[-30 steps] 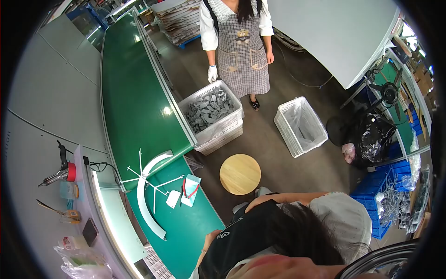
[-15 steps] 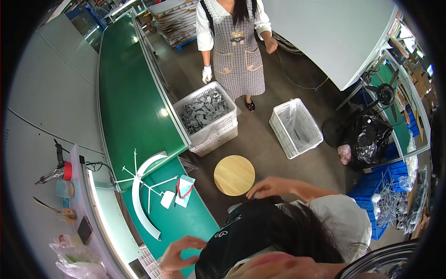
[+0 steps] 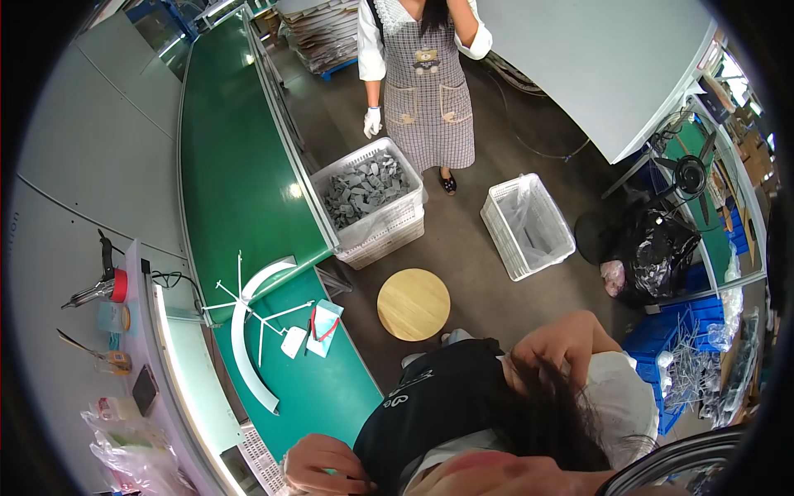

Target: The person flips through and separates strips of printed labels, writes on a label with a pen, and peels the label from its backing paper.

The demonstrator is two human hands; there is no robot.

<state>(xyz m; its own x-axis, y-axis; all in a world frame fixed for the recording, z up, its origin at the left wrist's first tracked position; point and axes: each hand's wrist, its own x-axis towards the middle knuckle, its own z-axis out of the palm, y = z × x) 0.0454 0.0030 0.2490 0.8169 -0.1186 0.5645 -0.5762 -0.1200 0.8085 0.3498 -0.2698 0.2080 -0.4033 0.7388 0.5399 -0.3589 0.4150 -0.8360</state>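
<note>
My left hand (image 3: 324,465) is at the lower edge of the green worktable (image 3: 343,376), beside my black apron (image 3: 430,401). Its fingers are loosely bent, with a gap showing green between them and nothing seen in them. My right hand (image 3: 561,351) is raised at my chest, its fingers curled onto my long dark hair (image 3: 529,413). On the worktable lie a curved white strip (image 3: 241,351), a thin white branched frame (image 3: 246,299), a small white piece (image 3: 292,342) and a light-blue packet (image 3: 327,318) with a red-handled tool (image 3: 313,327) on it.
A round wooden stool (image 3: 413,304) stands ahead of me. Beyond are a white crate (image 3: 364,227) of grey pieces and a lined white basket (image 3: 529,269). A co-worker in a checked apron (image 3: 428,107) stands behind them. A green conveyor (image 3: 236,149) runs along the left.
My right hand has moved from near the stool up to my hair. My left hand has lowered slightly, its fingers more bent. The co-worker's bare hand has risen out of view.
</note>
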